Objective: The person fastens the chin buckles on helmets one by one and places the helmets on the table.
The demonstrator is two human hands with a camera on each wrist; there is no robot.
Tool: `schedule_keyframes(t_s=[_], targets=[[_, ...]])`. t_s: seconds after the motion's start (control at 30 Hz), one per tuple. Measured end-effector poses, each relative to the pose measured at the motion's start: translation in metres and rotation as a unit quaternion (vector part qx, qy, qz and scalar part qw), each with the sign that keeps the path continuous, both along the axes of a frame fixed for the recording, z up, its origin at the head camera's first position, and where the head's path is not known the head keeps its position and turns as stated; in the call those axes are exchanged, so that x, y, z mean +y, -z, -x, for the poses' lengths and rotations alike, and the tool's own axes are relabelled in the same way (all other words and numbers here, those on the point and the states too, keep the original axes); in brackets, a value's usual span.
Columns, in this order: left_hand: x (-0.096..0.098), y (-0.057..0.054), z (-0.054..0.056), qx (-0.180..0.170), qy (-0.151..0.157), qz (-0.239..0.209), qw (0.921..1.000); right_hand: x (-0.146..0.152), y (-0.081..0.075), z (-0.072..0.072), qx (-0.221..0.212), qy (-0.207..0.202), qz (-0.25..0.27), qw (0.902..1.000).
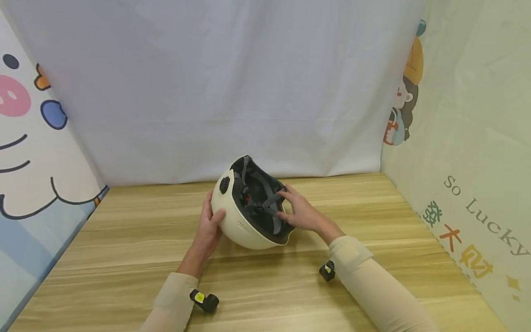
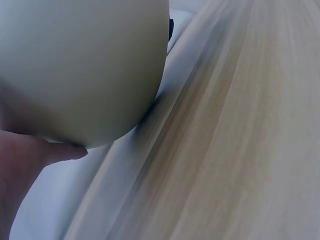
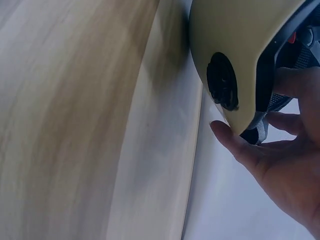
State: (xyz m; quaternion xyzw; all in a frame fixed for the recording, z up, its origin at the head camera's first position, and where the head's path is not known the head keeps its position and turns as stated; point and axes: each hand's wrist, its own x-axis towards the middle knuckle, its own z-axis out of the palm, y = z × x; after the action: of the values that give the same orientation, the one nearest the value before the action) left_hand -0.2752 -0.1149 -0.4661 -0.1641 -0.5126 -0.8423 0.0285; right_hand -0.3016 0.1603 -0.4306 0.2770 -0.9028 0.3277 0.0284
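A cream helmet is tilted on its side over the table, its dark hollow turned up and to the right. Grey chin straps and a small red part show inside it. My left hand grips the smooth outer shell from the left, thumb toward me; in the left wrist view the shell covers much of the frame. At the right rim, my right hand holds the edge, with fingers inside by the straps and another outside, below the round black vent.
The wood-grain table runs back to a white curtain. Printed cloth walls stand at the left and right. Small black devices hang at the left cuff and right cuff.
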Motion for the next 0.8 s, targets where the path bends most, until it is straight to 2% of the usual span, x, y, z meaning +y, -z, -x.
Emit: schedule_keyframes(t_s=[0.27,0.47,0.67,0.8], targets=[[0.0005,-0.0027,-0.0017,0.006,-0.03,0.006,0.9995,-0.0015,0.0043,0.0004,-0.01,-0.005,0.006,0.9999],[0.0006,-0.004,-0.0024,0.019,-0.048,0.046,0.9976,-0.0009,0.0045,-0.0011,-0.034,-0.018,0.027,0.9989],[0.0018,-0.004,-0.0022,0.029,-0.039,0.071,0.9963,0.0004,0.0052,-0.0028,-0.035,-0.021,-0.005,0.9992],[0.0026,-0.004,-0.0013,0.033,-0.037,0.075,0.996,0.001,0.005,-0.0029,-0.055,-0.013,-0.028,0.998]])
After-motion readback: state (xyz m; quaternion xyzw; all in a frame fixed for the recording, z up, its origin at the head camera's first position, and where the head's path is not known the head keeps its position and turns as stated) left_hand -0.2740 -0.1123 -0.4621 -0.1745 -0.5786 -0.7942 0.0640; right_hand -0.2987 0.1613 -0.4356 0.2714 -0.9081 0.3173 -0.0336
